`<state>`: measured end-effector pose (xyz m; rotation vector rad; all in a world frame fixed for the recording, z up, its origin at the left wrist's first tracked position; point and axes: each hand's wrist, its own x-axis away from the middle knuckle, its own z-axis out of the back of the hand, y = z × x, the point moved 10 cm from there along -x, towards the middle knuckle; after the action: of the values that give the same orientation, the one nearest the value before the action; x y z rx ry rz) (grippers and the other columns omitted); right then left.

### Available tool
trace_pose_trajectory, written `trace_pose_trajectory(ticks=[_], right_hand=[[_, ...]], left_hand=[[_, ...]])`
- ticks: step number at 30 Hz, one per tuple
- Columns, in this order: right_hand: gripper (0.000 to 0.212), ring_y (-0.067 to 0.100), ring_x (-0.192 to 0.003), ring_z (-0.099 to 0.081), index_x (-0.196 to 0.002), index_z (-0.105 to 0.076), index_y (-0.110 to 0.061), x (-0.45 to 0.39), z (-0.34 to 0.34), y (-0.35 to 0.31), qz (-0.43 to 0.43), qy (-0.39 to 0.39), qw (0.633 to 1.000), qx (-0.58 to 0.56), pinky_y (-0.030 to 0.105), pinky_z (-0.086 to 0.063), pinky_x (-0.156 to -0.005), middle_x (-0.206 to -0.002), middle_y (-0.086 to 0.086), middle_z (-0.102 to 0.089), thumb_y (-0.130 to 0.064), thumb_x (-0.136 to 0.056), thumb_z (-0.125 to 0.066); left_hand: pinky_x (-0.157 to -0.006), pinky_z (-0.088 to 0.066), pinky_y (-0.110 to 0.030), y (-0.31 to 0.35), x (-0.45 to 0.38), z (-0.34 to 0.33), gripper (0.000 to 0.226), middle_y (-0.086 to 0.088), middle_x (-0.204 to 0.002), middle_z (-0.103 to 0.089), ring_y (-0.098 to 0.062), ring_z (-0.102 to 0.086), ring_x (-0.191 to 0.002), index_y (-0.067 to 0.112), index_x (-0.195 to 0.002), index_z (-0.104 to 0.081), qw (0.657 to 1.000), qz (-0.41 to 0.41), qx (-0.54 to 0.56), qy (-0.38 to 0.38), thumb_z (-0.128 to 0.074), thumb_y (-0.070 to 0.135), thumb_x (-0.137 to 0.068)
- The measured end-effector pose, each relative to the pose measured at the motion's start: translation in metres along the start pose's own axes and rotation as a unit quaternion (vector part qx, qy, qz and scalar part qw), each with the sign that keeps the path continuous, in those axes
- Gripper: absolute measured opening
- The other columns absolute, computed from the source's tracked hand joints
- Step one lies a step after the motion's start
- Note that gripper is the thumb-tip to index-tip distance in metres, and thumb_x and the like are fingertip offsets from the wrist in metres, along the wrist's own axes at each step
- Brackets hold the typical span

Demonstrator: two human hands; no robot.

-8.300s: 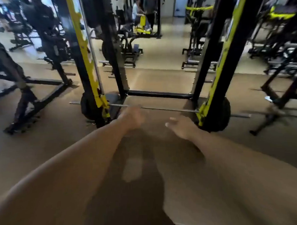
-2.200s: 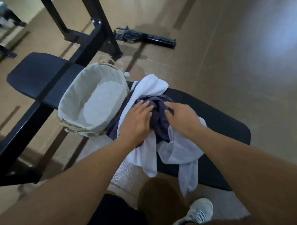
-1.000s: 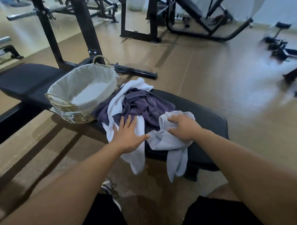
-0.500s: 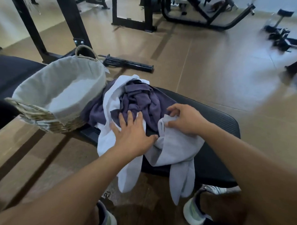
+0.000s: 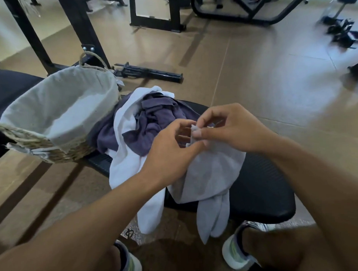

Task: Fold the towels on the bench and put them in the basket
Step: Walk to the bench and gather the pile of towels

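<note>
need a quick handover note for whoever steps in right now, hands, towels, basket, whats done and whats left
Right hand: pinching a corner of the light grey towel at the top.
Left hand: fingers curled on the same towel just beside it; both grips are on that one towel.
Grey towel: partly lifted, the rest draped over the near edge of the bench.
White towel and purple towel: unfolded heap on the bench, beside the basket.
Basket: on the bench at the left; no towels visible inside.
Done: nothing folded yet.
Left: fold all three towels and place them in the basket.
</note>
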<state>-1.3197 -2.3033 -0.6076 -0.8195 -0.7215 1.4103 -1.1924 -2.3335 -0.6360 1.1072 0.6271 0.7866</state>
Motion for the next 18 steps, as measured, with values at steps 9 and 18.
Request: trace_pose_trajectory(ticks=[9, 18], right_hand=[[0.041, 0.004, -0.102, -0.069, -0.115, -0.071, -0.027, 0.013, -0.003, 0.011, -0.035, -0.068, 0.997, -0.015, 0.026, -0.054, -0.09, -0.107, -0.012, -0.074, -0.054, -0.084, -0.065], [0.045, 0.01, -0.063, -0.054, -0.081, -0.066, -0.009, 0.021, 0.0, 0.026, -0.075, -0.159, 0.98, 0.09, 0.03, -0.042, -0.061, -0.07, 0.003, -0.06, -0.051, -0.077, -0.082]], left_hand=[[-0.072, -0.055, -0.029, 0.02, 0.003, 0.01, 0.027, -0.01, -0.086, -0.074, -0.025, -0.069, -0.076, 0.023, -0.073, -0.065, 0.989, -0.033, 0.134, -0.052, -0.075, -0.001, -0.081], [-0.052, -0.037, -0.026, -0.005, -0.015, 0.071, 0.044, 0.007, -0.068, -0.071, -0.02, -0.05, -0.064, 0.029, -0.07, -0.075, 0.993, 0.046, 0.053, 0.093, -0.059, -0.007, -0.088]])
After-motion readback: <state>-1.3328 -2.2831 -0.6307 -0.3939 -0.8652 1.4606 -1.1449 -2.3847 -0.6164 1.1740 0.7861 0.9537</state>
